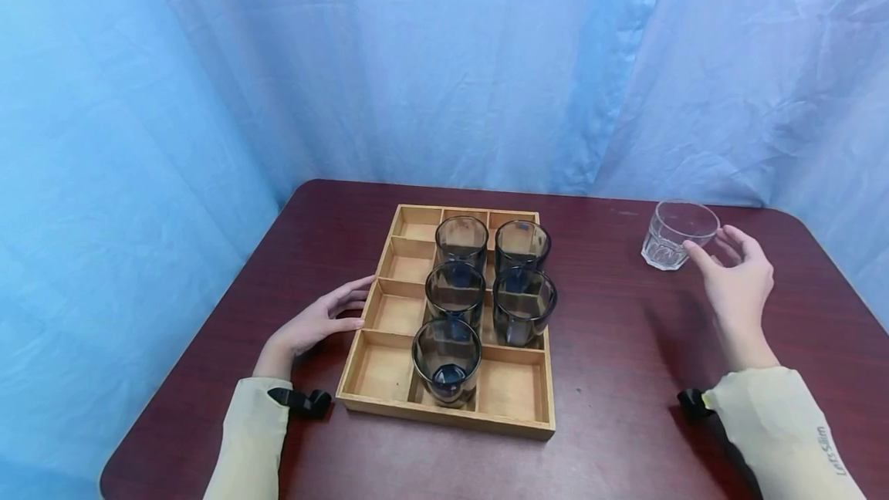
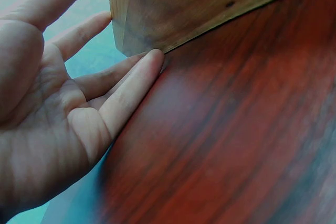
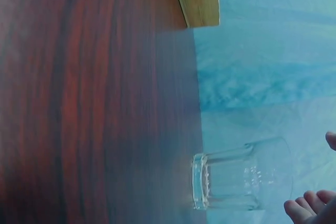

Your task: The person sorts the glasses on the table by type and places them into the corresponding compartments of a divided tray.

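A wooden compartment tray (image 1: 375,376) lies on the table, with several dark smoked glasses standing in its middle and right columns; one glass (image 1: 447,361) is in the nearest row. My left hand (image 1: 321,322) touches the tray's left side with extended fingers, its fingertips against the wooden wall (image 2: 168,9) in the left wrist view. At the far right a clear faceted glass (image 1: 677,234) stands upright on the table. Beside its rim is my right hand (image 1: 739,280), thumb and fingers spread. In the right wrist view, a gap shows between the fingers (image 3: 299,211) and the clear glass (image 3: 241,177).
Dark red wooden table (image 1: 618,407) under everything, with rounded far corners. Blue-white curtains (image 1: 430,76) hang behind its back edge and along the sides. Both forearms wear light sleeves with black straps (image 1: 302,401) at the wrists.
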Demonstrator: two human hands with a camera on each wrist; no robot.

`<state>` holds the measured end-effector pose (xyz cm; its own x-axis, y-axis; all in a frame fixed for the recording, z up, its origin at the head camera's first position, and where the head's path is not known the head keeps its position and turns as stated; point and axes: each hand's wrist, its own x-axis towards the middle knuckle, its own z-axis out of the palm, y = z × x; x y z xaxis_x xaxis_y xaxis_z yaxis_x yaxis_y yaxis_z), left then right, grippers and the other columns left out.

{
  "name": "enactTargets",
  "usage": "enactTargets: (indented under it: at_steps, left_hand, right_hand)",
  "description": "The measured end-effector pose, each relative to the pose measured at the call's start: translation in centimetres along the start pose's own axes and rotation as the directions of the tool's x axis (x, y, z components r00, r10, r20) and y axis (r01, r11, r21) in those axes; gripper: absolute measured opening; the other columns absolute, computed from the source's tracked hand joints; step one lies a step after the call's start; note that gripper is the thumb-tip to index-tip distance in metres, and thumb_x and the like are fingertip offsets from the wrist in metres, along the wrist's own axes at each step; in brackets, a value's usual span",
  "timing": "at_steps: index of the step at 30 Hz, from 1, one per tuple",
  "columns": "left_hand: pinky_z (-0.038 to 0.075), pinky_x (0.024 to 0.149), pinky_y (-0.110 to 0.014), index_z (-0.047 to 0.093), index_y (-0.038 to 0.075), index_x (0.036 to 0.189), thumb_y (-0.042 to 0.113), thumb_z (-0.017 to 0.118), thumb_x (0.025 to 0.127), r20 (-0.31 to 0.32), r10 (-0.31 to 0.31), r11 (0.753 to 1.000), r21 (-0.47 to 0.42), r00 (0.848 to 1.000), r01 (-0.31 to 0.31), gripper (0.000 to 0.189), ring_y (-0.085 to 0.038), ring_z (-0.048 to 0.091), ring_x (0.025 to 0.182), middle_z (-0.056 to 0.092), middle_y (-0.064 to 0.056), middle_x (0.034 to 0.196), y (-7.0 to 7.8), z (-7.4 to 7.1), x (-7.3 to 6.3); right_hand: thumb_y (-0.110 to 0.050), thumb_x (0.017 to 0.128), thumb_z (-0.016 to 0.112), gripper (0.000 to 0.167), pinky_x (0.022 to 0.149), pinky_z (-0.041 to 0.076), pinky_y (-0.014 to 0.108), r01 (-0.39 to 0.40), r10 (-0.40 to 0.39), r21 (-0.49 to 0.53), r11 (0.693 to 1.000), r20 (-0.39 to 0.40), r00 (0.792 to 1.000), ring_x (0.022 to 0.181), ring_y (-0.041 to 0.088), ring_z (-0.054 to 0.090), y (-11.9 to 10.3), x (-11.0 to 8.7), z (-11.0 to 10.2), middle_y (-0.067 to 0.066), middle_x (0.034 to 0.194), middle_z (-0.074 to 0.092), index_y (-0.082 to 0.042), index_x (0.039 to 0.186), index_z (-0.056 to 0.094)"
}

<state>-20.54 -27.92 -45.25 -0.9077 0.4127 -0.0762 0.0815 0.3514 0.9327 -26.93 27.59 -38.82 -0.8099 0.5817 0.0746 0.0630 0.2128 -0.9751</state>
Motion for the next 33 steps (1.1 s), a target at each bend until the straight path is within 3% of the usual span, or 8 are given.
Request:
enactTargets:
  at_steps: [5, 11, 25, 33]
  left_hand:
    - [0.034, 0.108, -0.057, 0.028, 0.020, 0.154, 0.018, 0.065, 0.093, -0.003, -0.003, 1.000, 0.004, 1.000, 0.003, 0.071, -0.040, 0.041, 0.135, 0.038, -0.019, 0.151, 0.0, 0.1, 0.0]
    - [0.036, 0.107, -0.054, 0.028, 0.021, 0.154, 0.019, 0.065, 0.093, -0.002, -0.016, 1.000, 0.012, 1.000, 0.016, 0.072, -0.039, 0.041, 0.135, 0.038, -0.019, 0.151, 0.0, 0.1, 0.1]
    - [0.034, 0.108, -0.057, 0.028, 0.022, 0.154, 0.018, 0.065, 0.093, -0.002, -0.002, 1.000, 0.005, 1.000, 0.002, 0.071, -0.040, 0.041, 0.135, 0.038, -0.019, 0.151, -0.1, 0.0, -0.1]
    - [0.031, 0.109, -0.060, 0.027, 0.023, 0.154, 0.020, 0.065, 0.093, -0.012, -0.018, 1.000, 0.019, 1.000, 0.018, 0.071, -0.040, 0.040, 0.136, 0.037, -0.018, 0.152, 0.0, 0.1, -0.1]
  right_hand:
    - [-0.023, 0.082, 0.077, 0.068, 0.108, 0.040, 0.023, -0.019, 0.020, -0.100, 0.995, 0.017, 1.000, 0.126, -0.001, 0.050, 0.4, 1.2, -0.1, -0.010, 0.137, 0.053, -0.022, 0.143, 0.047]
    - [-0.033, 0.083, 0.074, 0.077, 0.114, 0.035, 0.028, 0.013, 0.003, -0.237, 0.971, 0.069, 0.998, 0.142, 0.009, 0.037, 1.0, 2.3, -0.2, -0.001, 0.154, 0.036, -0.022, 0.150, 0.037]
    - [-0.035, 0.083, 0.074, 0.086, 0.115, 0.032, 0.028, -0.002, 0.034, -0.215, 0.977, 0.146, 0.989, 0.145, 0.014, 0.031, 2.0, 4.1, 0.8, 0.003, 0.160, 0.025, -0.019, 0.154, 0.028]
    - [-0.043, 0.082, 0.072, 0.098, 0.120, 0.024, 0.038, 0.014, 0.048, -0.280, 0.960, 0.211, 0.976, 0.148, 0.025, 0.024, 2.0, 5.1, 1.3, 0.009, 0.162, 0.020, -0.014, 0.157, 0.016]
